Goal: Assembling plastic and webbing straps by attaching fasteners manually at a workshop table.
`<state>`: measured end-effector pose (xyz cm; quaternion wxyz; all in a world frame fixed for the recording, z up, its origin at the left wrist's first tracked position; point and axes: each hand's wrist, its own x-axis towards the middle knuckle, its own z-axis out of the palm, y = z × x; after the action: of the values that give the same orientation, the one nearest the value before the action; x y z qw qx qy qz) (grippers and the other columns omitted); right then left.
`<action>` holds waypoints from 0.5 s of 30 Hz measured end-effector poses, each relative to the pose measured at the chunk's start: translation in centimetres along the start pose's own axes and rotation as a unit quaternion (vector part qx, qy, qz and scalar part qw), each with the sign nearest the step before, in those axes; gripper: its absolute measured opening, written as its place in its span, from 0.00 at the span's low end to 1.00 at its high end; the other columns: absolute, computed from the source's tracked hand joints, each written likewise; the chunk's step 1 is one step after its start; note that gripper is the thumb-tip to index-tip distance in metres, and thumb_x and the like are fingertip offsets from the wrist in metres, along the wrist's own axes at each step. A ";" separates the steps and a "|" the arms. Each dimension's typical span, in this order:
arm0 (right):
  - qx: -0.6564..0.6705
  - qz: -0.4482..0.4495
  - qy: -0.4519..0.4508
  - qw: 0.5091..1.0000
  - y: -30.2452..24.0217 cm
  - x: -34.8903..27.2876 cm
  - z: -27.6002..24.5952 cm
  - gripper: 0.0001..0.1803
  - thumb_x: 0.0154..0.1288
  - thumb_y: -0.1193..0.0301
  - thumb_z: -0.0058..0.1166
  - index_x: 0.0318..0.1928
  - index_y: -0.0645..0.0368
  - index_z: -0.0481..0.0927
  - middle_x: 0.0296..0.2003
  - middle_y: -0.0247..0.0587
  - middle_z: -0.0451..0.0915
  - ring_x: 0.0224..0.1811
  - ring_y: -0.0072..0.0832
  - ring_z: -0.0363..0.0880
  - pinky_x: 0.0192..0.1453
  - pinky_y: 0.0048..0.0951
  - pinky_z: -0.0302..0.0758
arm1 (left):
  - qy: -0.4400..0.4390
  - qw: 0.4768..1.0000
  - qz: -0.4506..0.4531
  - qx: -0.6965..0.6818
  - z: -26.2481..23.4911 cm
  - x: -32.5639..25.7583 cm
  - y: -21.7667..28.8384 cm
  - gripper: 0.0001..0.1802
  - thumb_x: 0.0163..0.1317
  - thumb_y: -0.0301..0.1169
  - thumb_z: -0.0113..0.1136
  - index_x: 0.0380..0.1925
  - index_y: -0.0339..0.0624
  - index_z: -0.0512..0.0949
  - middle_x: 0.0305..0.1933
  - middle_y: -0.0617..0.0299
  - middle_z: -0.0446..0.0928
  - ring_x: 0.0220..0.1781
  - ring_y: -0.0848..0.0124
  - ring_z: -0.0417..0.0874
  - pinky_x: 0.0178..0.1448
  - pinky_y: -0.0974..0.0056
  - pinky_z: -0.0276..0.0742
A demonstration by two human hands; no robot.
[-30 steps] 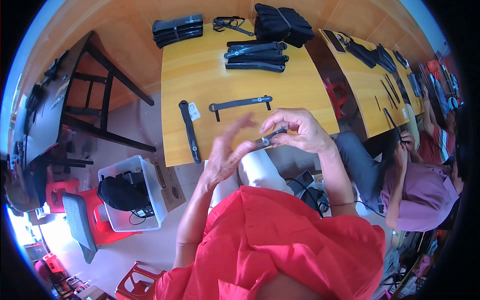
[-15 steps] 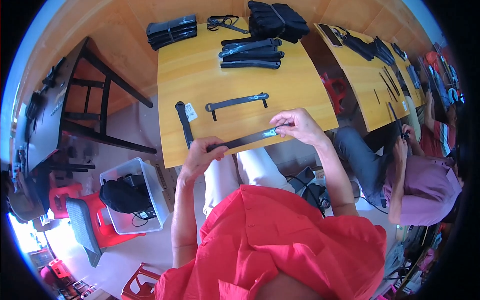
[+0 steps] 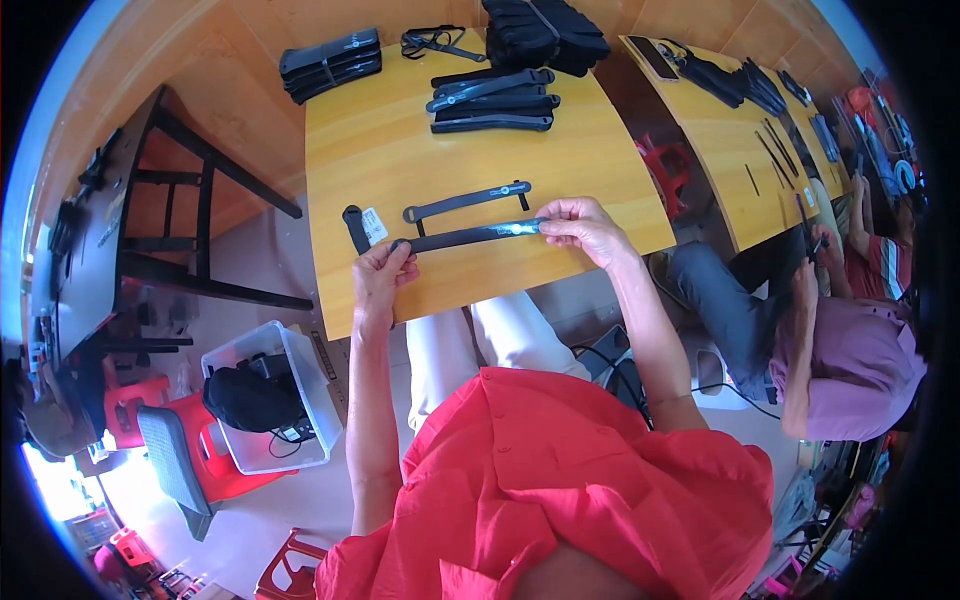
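A black strap (image 3: 465, 237) with a shiny printed patch near its right end is stretched between my hands over the table (image 3: 480, 275). Its left end is pinched by my left hand (image 3: 378, 280), its right end by my right hand (image 3: 588, 230). Just beyond lies another black strap (image 3: 465, 202) with a round loop at its left end and two short tabs pointing toward me. By my left hand lies a dark strap (image 3: 355, 230), partly hidden, beside a white label (image 3: 374, 225).
At the table's back are strap stacks (image 3: 492, 102), a banded bundle (image 3: 332, 66), a larger black pile (image 3: 548, 36) and a loose strap with cord (image 3: 435, 43). A co-worker in a purple shirt (image 3: 855, 370) sits right. A clear bin (image 3: 325, 400) and red stool (image 3: 215, 465) stand left.
Both hands have moved away from me over the table, carrying the strap closer to the one lying there. The strap now looks straighter and more level.
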<state>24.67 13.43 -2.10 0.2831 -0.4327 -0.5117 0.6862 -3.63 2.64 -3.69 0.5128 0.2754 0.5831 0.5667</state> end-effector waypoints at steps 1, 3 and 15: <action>0.007 0.006 -0.007 1.000 0.1 0.2 -0.2 0.08 0.54 0.73 0.61 0.34 0.63 0.80 0.24 0.33 0.78 0.23 0.15 0.73 0.27 0.13 0.69 | 0.012 1.000 -0.002 -0.006 0.2 0.1 0.0 0.08 0.59 0.30 0.59 0.29 0.35 0.78 0.24 0.64 0.76 0.22 0.81 0.74 0.27 0.76 0.71; -0.007 0.015 0.018 1.000 0.2 0.6 -0.1 0.07 0.55 0.73 0.61 0.33 0.61 0.80 0.24 0.32 0.78 0.22 0.14 0.72 0.27 0.13 0.69 | 0.020 1.000 -0.008 -0.003 0.7 0.2 0.1 0.08 0.60 0.29 0.58 0.29 0.34 0.78 0.23 0.64 0.76 0.22 0.81 0.73 0.27 0.76 0.70; -0.171 -0.156 0.178 0.956 3.4 4.9 -0.1 0.05 0.50 0.74 0.62 0.26 0.62 0.79 0.22 0.34 0.76 0.26 0.22 0.71 0.32 0.24 0.67 | 0.094 0.990 0.049 0.098 1.1 3.9 -1.0 0.06 0.54 0.25 0.63 0.26 0.32 0.77 0.18 0.66 0.73 0.17 0.81 0.69 0.21 0.76 0.62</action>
<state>22.65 16.46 -6.80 0.3950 -0.5040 -0.6241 0.4477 -3.58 6.35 -5.59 0.3979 0.2975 0.6675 0.5546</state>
